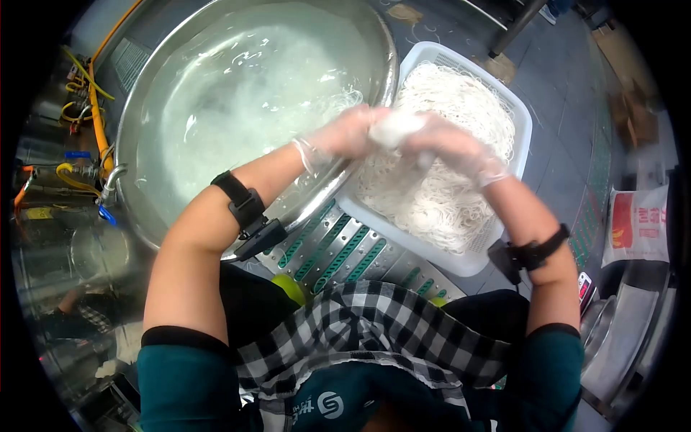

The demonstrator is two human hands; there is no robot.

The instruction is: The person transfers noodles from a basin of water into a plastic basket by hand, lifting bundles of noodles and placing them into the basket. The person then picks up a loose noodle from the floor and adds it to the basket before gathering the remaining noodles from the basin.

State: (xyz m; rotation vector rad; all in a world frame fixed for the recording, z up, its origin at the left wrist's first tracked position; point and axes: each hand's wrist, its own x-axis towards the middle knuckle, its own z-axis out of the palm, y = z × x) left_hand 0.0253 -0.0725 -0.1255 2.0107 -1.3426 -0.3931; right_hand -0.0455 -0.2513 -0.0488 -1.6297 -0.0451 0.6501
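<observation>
My left hand (349,131), in a clear glove, is closed on a white bundle (396,129), which looks like wet noodles but is blurred. From the other side my right hand (450,144), gloved too, closes around the same bundle. Both hands meet over the edge between a large metal basin (392,65) and a white plastic basket (525,137). Cloudy water fills the basin, and some white noodles (345,101) show in it near my left hand. A heap of white noodles (461,90) fills the basket.
A slotted metal grate (353,248) lies below the basin and basket. Hoses and a valve (108,176) stand along the left. At the right are a printed white sack (637,225) and a metal tray (622,335). A metal leg (515,30) stands beyond the basket.
</observation>
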